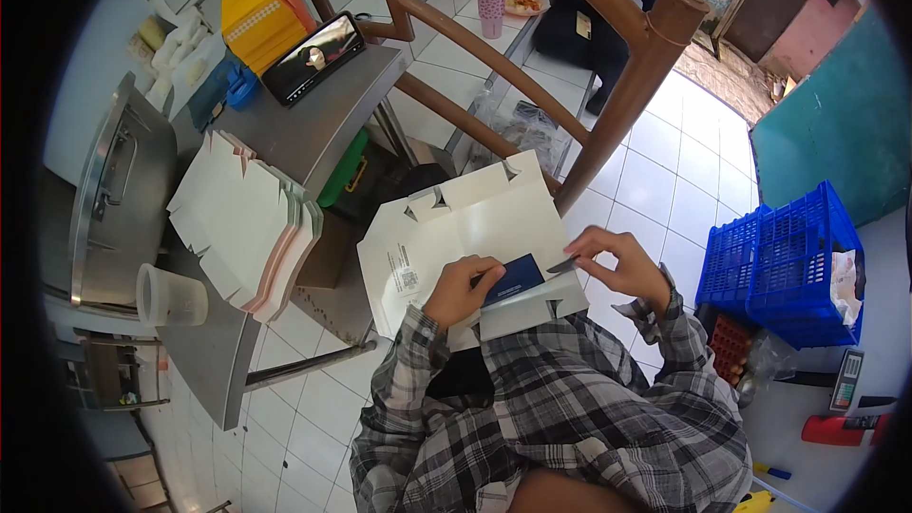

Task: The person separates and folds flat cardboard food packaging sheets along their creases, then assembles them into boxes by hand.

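Note:
Across my lap lies an unfolded white cardboard box blank (494, 214) with slotted flaps and a small printed code. My left hand (463, 293) grips a dark blue card (514, 280) with faint lettering, its thumb on top, holding it flat against the cardboard near a folded edge. My right hand (627, 269) is closed in a pinch on a small, thin dark piece (562, 266) at the card's right end; its exact kind is unclear. The near flap (534, 315) of the blank stands partly folded below the card.
On the metal table (328, 138) to my left are stacked box blanks (242, 218), a plastic tub (171, 295), a phone (313, 57) and a yellow box (266, 19). Blue crates (784, 266) stand at right. A wooden rail (617, 114) crosses ahead; a person (594, 9) sits beyond.

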A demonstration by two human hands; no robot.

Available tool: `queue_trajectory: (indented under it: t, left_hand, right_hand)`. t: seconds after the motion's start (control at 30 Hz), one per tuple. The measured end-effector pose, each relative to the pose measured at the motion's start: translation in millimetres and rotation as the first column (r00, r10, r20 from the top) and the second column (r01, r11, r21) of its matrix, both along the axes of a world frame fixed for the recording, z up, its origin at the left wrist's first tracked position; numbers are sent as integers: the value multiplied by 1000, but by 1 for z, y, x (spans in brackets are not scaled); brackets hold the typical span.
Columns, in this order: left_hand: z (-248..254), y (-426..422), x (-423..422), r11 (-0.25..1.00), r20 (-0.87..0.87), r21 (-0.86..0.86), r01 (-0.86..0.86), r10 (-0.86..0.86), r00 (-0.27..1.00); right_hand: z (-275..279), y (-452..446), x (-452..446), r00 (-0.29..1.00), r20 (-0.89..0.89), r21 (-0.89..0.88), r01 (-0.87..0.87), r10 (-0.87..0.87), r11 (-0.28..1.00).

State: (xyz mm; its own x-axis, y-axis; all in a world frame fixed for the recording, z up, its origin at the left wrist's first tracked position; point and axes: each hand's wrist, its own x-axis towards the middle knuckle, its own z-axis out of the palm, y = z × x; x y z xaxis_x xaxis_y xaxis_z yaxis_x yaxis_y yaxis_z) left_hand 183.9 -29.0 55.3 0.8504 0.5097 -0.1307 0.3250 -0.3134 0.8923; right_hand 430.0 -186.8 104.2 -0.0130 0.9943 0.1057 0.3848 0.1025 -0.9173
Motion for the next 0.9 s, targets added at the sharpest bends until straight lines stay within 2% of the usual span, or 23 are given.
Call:
queue_trajectory:
  t: [0.07,0.1,0.13,0.2,0.23,0.33,0.37,0.43,0.53,0.63,0.67,0.77,0.83,0.87,0.9]
  left_hand:
    - [-7,-8,4,990,18,-84,-110,112,994]
    - [-9,-11,6,983,22,-118,-140,143,989]
    - [-11,-15,7,974,24,-152,-170,176,984]
    - [-17,-22,8,985,-8,-2,-173,172,985]
    - [-19,-25,8,983,-27,71,-171,173,985]
    - [-21,-35,8,969,49,114,-220,215,975]
    - [-21,-35,7,972,74,79,-223,217,973]
    - [-21,-34,3,975,124,8,-221,219,968]
    - [-30,-31,-1,975,109,-122,-185,199,974]
    - [-36,-34,-3,922,129,-351,-162,219,967]
    - [-39,-35,-5,941,141,-301,-155,205,969]
    - [-40,-28,-13,980,184,-173,-101,133,974]
    - [-26,-27,-24,986,197,-167,-8,41,980]
    - [-14,-29,-31,994,166,-111,0,19,986]
    - [7,-32,-40,998,132,-56,13,-5,991]
  right_hand:
    - [-3,1,-4,996,-2,1,93,-93,996]
    - [-7,5,-9,994,24,87,105,-108,991]
    - [-7,6,-15,986,33,56,162,-164,985]
    - [-9,10,-28,960,55,-8,276,-275,961]
    - [-12,13,-33,959,40,28,279,-280,960]
    - [-14,20,-55,975,48,7,215,-216,976]
    - [-14,21,-60,977,103,19,186,-187,982]
    - [-16,26,-61,988,101,22,111,-113,994]
    - [-22,35,-57,991,131,32,-5,1,999]
    - [-35,38,-64,982,178,34,-72,65,997]
    - [-37,38,-66,977,196,36,-89,81,995]
    - [-27,39,-71,965,262,201,-75,21,977]
    - [-17,44,-68,904,425,238,-65,-43,969]
    - [-16,43,-67,863,498,253,-59,-78,966]
    - [-22,38,-63,908,416,-28,-34,43,999]
